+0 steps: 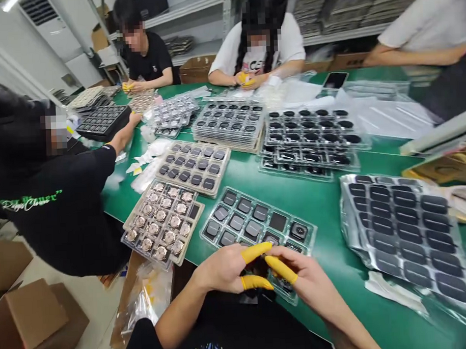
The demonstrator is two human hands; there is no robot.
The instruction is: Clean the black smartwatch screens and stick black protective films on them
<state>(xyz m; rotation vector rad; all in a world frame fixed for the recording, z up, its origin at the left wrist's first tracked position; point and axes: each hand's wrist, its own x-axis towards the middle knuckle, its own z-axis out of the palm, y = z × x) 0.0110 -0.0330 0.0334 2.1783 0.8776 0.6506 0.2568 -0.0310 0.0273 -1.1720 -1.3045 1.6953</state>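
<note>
My left hand, with yellow finger cots on thumb and forefinger, is closed around a small dark piece, mostly hidden by the fingers. Meeting it from the other side, my right hand has a yellow cot on one finger and is also closed at the same spot. Both hands are over the near edge of a clear plastic tray. In its pockets lie several square grey-black pieces and a dark square watch case. One pocket shows only a flat black square.
Left of the tray are a tray of round rose-gold watch pieces and a tray of dark square pieces. Stacked trays stand behind, and a silvery tray of black pieces lies right. Several co-workers sit around the green table.
</note>
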